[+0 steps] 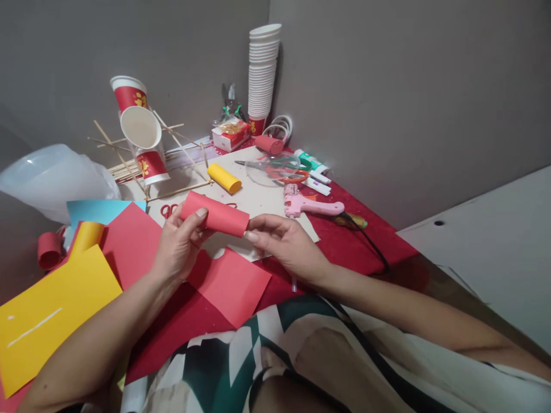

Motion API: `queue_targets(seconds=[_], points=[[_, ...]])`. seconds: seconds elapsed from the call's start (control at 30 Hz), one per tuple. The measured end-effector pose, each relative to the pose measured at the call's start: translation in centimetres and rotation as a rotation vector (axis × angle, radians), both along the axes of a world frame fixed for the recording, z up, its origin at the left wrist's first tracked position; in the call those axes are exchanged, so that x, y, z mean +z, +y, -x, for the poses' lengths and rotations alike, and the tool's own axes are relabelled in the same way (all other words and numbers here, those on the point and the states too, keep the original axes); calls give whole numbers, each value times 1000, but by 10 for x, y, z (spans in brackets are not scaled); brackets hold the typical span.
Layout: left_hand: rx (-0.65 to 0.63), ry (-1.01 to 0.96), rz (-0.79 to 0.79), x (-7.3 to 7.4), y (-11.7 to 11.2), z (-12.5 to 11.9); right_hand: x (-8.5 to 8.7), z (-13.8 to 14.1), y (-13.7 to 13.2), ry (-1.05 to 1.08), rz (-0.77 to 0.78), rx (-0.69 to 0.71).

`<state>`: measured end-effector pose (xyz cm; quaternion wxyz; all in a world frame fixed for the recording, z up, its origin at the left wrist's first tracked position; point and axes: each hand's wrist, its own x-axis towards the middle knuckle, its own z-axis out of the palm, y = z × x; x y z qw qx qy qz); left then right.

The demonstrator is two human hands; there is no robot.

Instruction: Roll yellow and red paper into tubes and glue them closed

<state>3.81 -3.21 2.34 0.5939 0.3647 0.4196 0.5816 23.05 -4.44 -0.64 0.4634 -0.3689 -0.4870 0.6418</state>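
A rolled red paper tube (217, 213) is held up in front of me, above the table. My left hand (183, 238) grips its left end, thumb on top. At the right end, my right hand (279, 238) pinches the tube's edge between thumb and fingers. Behind the tube lie red-handled scissors (167, 211), partly hidden by it. A yellow paper tube (224, 178) rests on the pale board (258, 198) just beyond. Below my hands is a piece of red paper (232, 284).
A pink glue gun (312, 203) with a black cord lies at right. Paper cups (142, 129) are joined near a stick frame (181, 189); a tall cup stack (263, 74) stands at the back corner. Yellow paper (55, 315), blue paper (101, 211) and a plastic bag (55, 178) are at left.
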Motion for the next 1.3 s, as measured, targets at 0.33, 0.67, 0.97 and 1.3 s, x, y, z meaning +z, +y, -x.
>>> queue_targets(seconds=[0.33, 0.67, 0.97, 1.3], points=[[0, 23, -4, -3, -9, -6, -5, -1, 0, -5, 31, -34], [46, 107, -11, -4, -15, -10, -7, 5, 1, 89, 12, -46], [-175, 153, 98, 0, -13, -1, -5, -2, 3, 70, 95, 15], [-192, 229, 156, -14, -9, 0, 2, -16, 11, -152, -81, 64]])
